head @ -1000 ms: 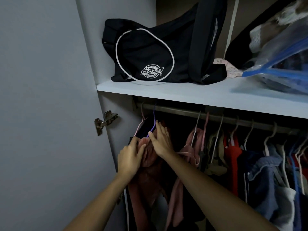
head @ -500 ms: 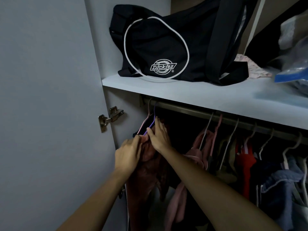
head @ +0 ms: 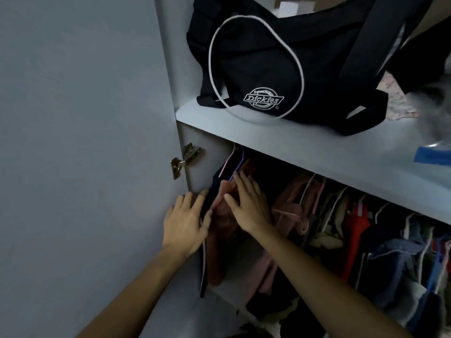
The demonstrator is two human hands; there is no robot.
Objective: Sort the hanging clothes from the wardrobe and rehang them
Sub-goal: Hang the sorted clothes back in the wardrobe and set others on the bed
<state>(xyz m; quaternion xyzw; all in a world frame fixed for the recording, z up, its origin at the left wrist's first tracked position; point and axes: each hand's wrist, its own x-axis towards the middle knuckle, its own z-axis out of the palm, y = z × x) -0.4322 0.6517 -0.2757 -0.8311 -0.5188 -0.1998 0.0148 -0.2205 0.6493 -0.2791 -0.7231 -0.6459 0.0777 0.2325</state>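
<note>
Pale grey wardrobe panels (head: 85,118) are framing the dim hanging space where we are working, at its far left end. Our left hand (head: 186,222) is lying flat with fingers spread against a dark garment (head: 207,240), gripping nothing. Our right hand (head: 246,203) is resting open on a dusty-pink garment (head: 220,228) of soft, thick cloth, fingertips touching a purple hanger (head: 236,170) without closing on it. Both garments are hanging between our hands, next to a pink hanger (head: 225,167). Further right, more clothes (head: 353,223) in pink, red and denim blue are crowding on thin white hangers. Above, on the smooth shelf (head: 317,152), a black fabric bag (head: 280,59) with white piping is sitting
</note>
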